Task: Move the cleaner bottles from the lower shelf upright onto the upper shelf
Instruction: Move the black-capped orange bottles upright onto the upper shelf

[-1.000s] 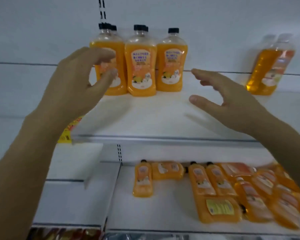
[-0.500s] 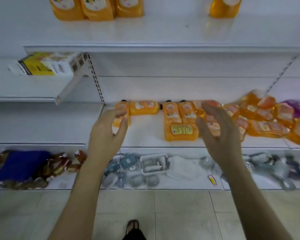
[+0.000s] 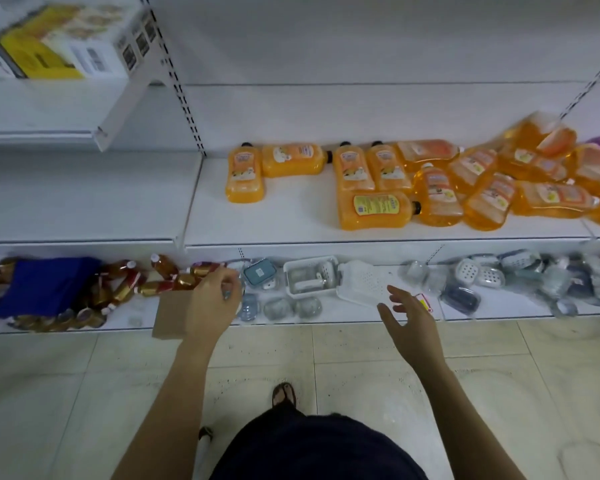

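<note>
Step in hand, as I judged it: reaching for the next bottle, nothing picked yet. My left hand [image 3: 215, 301] hung low in front of the bottom shelf, fingers loosely curled, empty as far as I could tell. My right hand [image 3: 411, 323] was low too, fingers spread apart, holding nothing. The orange cleaner bottles all lay flat on the lower shelf [image 3: 291, 220], above and farther away than both hands. The leftmost bottle [image 3: 245, 176] lay cap toward the far wall, with a sideways bottle [image 3: 293, 161] just beside it on the right. A yellow-label bottle [image 3: 374, 209] lay nearest the front edge, and a heaped pile [image 3: 499, 188] overlapped at far right. The upper shelf was out of frame, so I couldn't say what stood there. Many bottles remained, so the task looked far from done. The next move called for lifting a hand to the lower shelf and wrapping it round a bottle's body. I'd take the leftmost or the yellow-label one, since both lay free of the pile, then turn it cap up on the way. Near the hands were a cardboard piece [image 3: 172, 313] and a white basket [image 3: 310, 278], neither part of the job.
</note>
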{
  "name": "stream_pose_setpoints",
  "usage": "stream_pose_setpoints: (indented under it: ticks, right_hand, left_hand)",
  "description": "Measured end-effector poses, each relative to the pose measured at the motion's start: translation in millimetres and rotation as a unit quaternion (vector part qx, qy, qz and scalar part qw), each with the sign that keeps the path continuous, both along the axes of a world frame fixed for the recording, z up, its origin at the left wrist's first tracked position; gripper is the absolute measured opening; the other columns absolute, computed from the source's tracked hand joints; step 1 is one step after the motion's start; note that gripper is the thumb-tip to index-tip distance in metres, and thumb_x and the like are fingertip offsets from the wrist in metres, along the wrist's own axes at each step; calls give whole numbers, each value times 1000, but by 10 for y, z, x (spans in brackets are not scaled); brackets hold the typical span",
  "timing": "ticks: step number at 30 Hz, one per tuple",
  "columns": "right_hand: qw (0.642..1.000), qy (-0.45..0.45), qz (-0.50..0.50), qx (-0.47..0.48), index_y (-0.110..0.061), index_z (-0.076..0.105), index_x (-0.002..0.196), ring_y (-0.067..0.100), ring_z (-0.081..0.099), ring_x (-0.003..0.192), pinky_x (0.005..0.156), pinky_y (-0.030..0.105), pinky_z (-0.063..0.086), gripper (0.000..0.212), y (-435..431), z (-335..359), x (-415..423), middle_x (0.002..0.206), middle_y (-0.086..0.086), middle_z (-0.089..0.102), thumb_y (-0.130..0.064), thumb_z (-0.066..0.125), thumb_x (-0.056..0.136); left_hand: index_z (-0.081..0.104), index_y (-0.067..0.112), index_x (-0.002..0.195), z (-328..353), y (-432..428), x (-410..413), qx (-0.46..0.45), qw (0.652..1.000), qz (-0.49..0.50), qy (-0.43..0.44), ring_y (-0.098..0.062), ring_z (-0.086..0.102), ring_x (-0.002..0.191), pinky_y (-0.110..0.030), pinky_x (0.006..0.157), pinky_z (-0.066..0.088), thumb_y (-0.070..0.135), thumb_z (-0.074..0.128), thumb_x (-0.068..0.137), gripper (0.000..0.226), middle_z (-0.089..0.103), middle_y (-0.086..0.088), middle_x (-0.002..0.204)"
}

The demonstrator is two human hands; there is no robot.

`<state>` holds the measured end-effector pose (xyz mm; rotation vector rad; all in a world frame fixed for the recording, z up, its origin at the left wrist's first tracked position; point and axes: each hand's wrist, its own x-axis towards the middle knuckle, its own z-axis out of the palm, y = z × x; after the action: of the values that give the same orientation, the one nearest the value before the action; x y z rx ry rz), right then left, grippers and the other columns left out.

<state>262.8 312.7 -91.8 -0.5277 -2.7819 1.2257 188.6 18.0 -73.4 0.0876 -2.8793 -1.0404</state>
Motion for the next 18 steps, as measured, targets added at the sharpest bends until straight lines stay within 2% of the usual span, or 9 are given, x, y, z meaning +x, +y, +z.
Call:
stream_pose_setpoints:
  ticks: [6,9,12,18]
  right_hand:
    - [1000,-23,4,6,-16,50,129,11,52,95,78,25,39,40,-205,-111,-252,123,4,59,-28,56,91]
    - [999,-35,-9,3,-15,51,129,14,54,98,80,25,39,40,-297,-166,-331,123,5,59,-28,56,91]
    - [999,-39,-16,11,-14,52,128,19,55,108,84,25,38,39,-382,-203,-436,123,7,59,-26,56,91]
    - [999,-32,-29,22,-16,51,129,21,53,113,87,28,40,39,-325,-142,-929,129,7,51,-27,54,92]
  left_hand:
    - [61,7,111,-224,-252,-254,-14,998,-15,-67,-15,57,85,-26,79,41,16,56,91,23,66,-11,108]
    - [59,11,119,-301,-312,-323,-34,992,-39,-113,-15,58,93,-25,79,41,21,54,93,28,64,-8,115]
    - [58,13,118,-307,-317,-422,-29,992,-28,-117,-13,56,92,-24,76,39,21,53,93,27,64,-6,113]
    - [48,12,128,-278,-77,-868,-3,992,23,-125,-26,53,111,-27,83,39,21,53,92,38,51,-13,127]
